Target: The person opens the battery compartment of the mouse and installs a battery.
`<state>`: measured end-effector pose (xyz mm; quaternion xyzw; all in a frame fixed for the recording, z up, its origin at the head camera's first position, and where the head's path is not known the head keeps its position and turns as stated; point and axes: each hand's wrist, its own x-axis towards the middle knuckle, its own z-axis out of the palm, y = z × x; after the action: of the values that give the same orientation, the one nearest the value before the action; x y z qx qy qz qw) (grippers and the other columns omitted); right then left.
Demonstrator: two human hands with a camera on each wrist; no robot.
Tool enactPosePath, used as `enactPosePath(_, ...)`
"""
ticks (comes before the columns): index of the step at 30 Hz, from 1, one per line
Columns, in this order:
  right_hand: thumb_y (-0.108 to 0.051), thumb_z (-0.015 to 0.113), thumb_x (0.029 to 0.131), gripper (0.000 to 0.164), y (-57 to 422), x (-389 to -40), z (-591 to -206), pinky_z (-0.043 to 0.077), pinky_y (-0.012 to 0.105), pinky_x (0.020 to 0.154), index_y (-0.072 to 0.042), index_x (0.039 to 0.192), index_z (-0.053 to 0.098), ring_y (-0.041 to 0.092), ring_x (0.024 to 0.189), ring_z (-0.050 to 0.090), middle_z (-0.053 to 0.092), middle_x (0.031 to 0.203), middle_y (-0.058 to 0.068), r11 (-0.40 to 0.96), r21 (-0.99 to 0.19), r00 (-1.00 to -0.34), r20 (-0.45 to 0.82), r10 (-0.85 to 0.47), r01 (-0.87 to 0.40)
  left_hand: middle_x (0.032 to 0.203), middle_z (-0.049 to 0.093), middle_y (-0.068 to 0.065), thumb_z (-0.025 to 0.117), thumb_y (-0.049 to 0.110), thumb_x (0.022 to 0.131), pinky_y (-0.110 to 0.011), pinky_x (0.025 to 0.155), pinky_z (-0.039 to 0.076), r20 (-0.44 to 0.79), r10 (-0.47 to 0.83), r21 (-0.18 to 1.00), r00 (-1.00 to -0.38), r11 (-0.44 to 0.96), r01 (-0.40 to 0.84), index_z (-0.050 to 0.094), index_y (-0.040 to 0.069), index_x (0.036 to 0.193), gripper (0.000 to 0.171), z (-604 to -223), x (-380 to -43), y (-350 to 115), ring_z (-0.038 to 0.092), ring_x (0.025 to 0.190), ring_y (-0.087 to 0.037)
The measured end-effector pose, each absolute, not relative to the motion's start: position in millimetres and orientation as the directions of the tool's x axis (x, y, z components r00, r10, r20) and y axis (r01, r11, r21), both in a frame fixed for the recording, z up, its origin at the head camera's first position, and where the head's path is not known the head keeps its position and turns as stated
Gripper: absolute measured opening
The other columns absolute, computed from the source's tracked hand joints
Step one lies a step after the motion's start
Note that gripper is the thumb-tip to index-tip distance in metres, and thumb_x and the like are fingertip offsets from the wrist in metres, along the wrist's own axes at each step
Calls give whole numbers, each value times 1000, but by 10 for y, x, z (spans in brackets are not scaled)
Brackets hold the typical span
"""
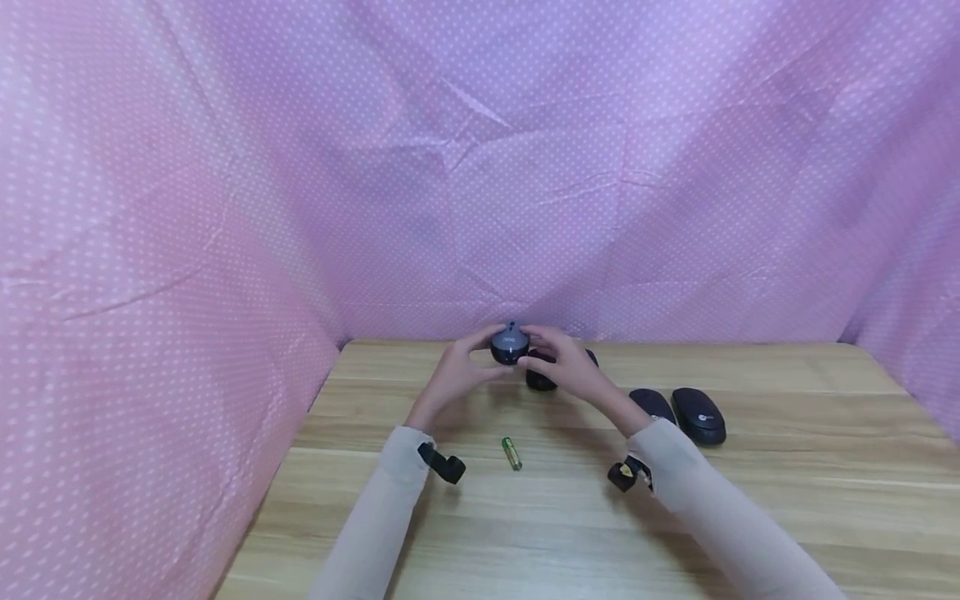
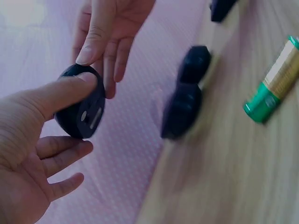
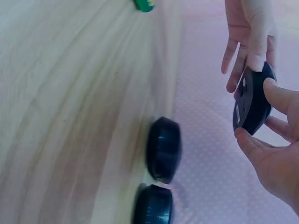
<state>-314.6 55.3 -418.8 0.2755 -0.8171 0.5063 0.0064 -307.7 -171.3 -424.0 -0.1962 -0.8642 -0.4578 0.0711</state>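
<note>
A dark computer mouse with a greyish top is held up between both hands near the table's far edge. The left hand grips it from the left, its thumb lying across the mouse in the left wrist view. From the other side the right hand pinches it; in the right wrist view thumb and index finger of that hand lie on the mouse. A green and gold battery lies on the table between the forearms.
Beyond the right hand sit black mice, partly hidden by it. Two more dark mice stand to the right: one partly behind the right forearm, the other beside it. A pink dotted curtain hangs behind the wooden table.
</note>
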Motion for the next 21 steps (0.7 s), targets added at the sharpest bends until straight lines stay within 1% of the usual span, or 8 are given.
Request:
enactPosePath(3,-15,69,98,52,580,-3079,-4132,49,49,110,2,144,52,42,129,59,53,143,27,307,-837,-853,309,-420,-454,127,72,-10,84,10,84,-50,110,49,357,297,729,-886,505,463,62,15,141,62,-4154,-3052,-1675,69,117,-29)
enactPosePath(5,-18,67,100,49,594,-3047,-4101,50,49,109,0,144,54,40,128,60,54,141,26,306,-843,-863,310,-398,-443,121,75,-12,81,10,87,-46,106,53,380,297,709,-876,514,482,64,12,138,55,-4104,-3033,-1644,72,110,-28)
enactPosePath(7,-23,63,103,46,607,-3018,-4065,51,50,108,-2,143,55,38,126,60,56,138,24,317,-845,-874,302,-382,-431,117,76,-10,79,14,90,-41,100,57,387,293,693,-874,532,486,65,12,137,49,-4059,-3012,-1611,73,107,-25)
enactPosePath(9,-26,61,104,44,614,-2999,-4033,53,52,105,-5,142,57,37,123,62,60,133,22,339,-841,-884,300,-358,-422,115,77,-8,77,18,92,-37,95,59,383,285,686,-878,549,478,66,16,136,45,-4016,-2982,-1576,73,106,-23)
enactPosePath(12,-30,58,105,41,625,-2972,-3989,53,53,102,-5,139,60,35,118,62,63,126,21,372,-826,-892,311,-328,-424,115,76,-5,73,24,95,-34,91,61,367,284,687,-886,559,464,66,20,135,41,-3964,-2936,-1525,71,108,-20)
enactPosePath(17,-34,52,107,43,648,-2936,-3949,56,51,97,-3,133,65,32,105,68,68,123,20,411,-816,-909,317,-271,-407,116,72,-4,67,30,99,-32,87,61,346,287,732,-893,514,448,65,19,135,37,-3933,-2892,-1448,67,109,-18)
enactPosePath(21,-34,50,108,42,669,-2930,-3938,58,48,91,0,127,69,30,94,70,71,118,21,389,-834,-916,316,-246,-392,112,71,-6,64,34,101,-28,80,61,337,287,779,-897,450,437,63,18,136,39,-3950,-2886,-1399,68,99,-16)
